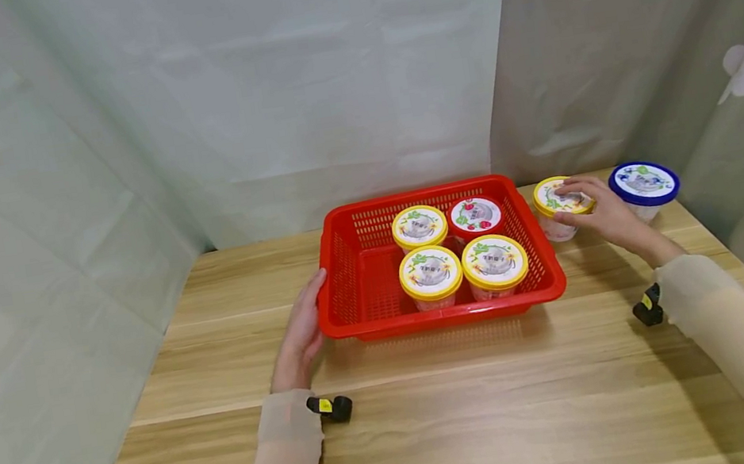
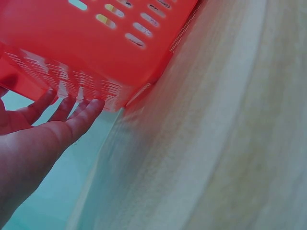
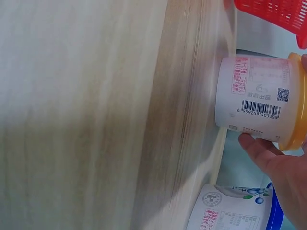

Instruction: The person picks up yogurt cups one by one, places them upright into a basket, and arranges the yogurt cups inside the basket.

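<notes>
Beside the red plastic basket, touched by extended left fingers, a yellow-lidded round tub barcoded "6 959258 403306" is clasped by right fingers.

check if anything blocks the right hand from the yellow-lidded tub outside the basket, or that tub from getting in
Nothing visible stands between the right hand and the yellow-lidded tub it grips. Between that tub and the inside of the basket stands its right wall, with a red-lidded tub beyond.

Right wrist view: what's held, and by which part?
The yellow-lidded tub beside the red basket, held at its lid end by the right grip.
</notes>
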A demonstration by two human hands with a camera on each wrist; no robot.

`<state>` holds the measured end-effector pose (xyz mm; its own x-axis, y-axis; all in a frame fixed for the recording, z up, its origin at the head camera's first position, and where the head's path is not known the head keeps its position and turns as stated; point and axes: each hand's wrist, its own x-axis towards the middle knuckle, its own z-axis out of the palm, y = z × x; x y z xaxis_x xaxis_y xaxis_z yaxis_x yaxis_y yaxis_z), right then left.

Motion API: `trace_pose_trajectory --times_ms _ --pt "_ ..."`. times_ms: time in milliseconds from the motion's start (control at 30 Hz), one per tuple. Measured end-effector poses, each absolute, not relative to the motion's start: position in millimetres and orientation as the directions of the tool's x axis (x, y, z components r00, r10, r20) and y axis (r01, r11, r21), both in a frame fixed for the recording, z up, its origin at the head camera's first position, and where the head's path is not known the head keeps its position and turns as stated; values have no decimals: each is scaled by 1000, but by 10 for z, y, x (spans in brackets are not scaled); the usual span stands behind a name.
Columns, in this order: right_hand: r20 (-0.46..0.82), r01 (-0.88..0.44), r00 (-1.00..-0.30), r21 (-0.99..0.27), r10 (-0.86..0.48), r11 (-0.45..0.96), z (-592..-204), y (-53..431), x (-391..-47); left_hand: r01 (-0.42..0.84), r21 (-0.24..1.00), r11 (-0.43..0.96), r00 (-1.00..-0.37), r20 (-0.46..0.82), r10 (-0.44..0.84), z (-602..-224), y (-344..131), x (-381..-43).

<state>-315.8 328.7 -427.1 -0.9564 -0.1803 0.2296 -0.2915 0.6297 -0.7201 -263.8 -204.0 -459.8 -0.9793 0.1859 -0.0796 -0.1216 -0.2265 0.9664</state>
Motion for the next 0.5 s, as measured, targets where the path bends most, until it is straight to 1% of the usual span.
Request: trace_pose_trajectory --times_ms 167,400,500 --pt "194 -252 -968 -717 -161 649 -4265 3277 -3153 -126 967 -223 -978 -83 193 -4587 -2038 -2623" --pt "213 -270 -963 -709 -168 652 -4258 3266 -3155 -129 970 -206 -978 -89 190 -4579 -2046 -2622" --pt "212 -265 -964 -701 -161 662 -4254 3263 -3157 -130 967 -220 -978 -89 187 -4583 -2040 -2627"
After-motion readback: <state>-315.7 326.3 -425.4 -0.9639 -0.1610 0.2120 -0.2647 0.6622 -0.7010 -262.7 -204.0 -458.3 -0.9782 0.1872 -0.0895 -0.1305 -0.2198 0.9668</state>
